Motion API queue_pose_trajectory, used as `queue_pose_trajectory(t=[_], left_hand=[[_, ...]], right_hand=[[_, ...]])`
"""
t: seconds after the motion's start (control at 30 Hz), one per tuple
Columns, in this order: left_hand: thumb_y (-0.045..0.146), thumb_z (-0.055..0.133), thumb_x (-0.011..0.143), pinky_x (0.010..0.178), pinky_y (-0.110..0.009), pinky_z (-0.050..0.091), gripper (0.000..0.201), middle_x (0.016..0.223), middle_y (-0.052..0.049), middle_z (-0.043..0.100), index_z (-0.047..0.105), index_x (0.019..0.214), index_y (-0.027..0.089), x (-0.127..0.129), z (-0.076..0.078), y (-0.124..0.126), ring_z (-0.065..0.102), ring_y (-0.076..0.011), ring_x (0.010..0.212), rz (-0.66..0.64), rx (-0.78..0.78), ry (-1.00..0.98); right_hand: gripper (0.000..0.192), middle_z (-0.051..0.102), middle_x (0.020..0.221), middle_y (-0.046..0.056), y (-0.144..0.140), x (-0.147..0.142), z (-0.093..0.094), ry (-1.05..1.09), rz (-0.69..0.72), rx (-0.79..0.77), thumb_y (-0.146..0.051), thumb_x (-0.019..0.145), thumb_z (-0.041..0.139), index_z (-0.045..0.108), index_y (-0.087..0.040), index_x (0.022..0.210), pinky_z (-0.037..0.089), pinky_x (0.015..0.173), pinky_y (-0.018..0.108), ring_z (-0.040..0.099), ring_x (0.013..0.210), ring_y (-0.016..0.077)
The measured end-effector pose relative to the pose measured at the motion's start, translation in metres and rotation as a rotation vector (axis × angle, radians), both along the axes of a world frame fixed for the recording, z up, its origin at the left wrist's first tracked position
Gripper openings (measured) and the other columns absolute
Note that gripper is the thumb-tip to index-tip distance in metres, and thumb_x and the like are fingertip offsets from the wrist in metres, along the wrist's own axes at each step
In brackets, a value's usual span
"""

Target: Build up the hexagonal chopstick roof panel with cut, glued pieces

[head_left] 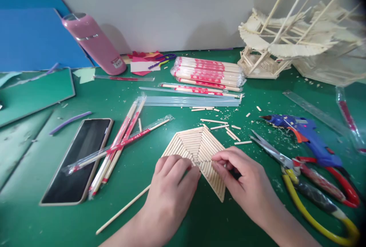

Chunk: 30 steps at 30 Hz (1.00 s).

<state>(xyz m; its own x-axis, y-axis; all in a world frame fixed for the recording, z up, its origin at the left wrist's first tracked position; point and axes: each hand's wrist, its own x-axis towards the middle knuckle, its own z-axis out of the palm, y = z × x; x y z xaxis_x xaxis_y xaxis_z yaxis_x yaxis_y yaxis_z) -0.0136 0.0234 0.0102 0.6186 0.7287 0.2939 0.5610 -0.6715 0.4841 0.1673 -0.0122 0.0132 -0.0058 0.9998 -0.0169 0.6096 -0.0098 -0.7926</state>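
A flat panel of short wooden sticks [188, 140], laid in wedge-shaped rows like part of a polygon, rests on the green table. My left hand [173, 193] is closed at the panel's near left side, its fingertips by the inner point of the wedges. A bare wooden chopstick [122, 210] runs out from under this hand towards the lower left; the fingers hide its other end. At the panel's right edge is my right hand [247, 180], thumb and forefinger pinched together over the rows. What lies between those fingertips is too small to tell.
Scissors [294, 167] and a blue glue gun [305, 132] lie right. Cut stick pieces [219, 127], glue sticks [191, 101] and packed chopsticks [208, 73] lie beyond the panel. Left are a phone [77, 163], wrapped chopsticks [122, 144] and a pink bottle [95, 43]. A stick model [274, 48] stands back right.
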Motion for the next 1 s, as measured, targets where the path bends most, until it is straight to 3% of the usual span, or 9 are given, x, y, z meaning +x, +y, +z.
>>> queue_pose_trajectory(t=[0.17, 0.57, 1.0], left_hand=[[0.015, 0.045, 0.086, 0.066, -0.032, 0.032, 0.017, 0.078, -0.002, 0.058, 0.061, 0.083, 0.020, 0.007, 0.002, 0.007, 0.047, -0.0170, 0.075, 0.013, 0.015, 0.052], [0.014, 0.044, 0.086, 0.065, -0.032, 0.029, 0.017, 0.077, -0.002, 0.058, 0.060, 0.082, 0.020, 0.007, 0.007, 0.017, 0.044, -0.0175, 0.076, -0.107, -0.015, 0.128], [0.012, 0.042, 0.085, 0.064, -0.034, 0.031, 0.020, 0.076, -0.004, 0.053, 0.058, 0.074, 0.018, 0.012, 0.011, 0.017, 0.041, -0.0188, 0.076, -0.105, -0.057, 0.174]], right_hand=[[0.012, 0.056, 0.082, 0.001, 0.001, 0.000, 0.000, 0.019, 0.019, 0.003, -0.019, 0.087, 0.045, 0.056, -0.021, 0.087, 0.042, 0.065, 0.026, 0.054, 0.076, 0.0138], [0.011, 0.056, 0.080, 0.000, 0.003, 0.001, -0.003, 0.026, 0.030, 0.018, -0.020, 0.088, 0.044, 0.055, -0.021, 0.085, 0.038, 0.064, 0.027, 0.050, 0.075, 0.0140], [0.014, 0.056, 0.080, 0.000, 0.004, 0.001, -0.003, 0.019, 0.024, 0.010, -0.024, 0.089, 0.042, 0.056, -0.021, 0.086, 0.038, 0.064, 0.028, 0.049, 0.075, 0.0143]])
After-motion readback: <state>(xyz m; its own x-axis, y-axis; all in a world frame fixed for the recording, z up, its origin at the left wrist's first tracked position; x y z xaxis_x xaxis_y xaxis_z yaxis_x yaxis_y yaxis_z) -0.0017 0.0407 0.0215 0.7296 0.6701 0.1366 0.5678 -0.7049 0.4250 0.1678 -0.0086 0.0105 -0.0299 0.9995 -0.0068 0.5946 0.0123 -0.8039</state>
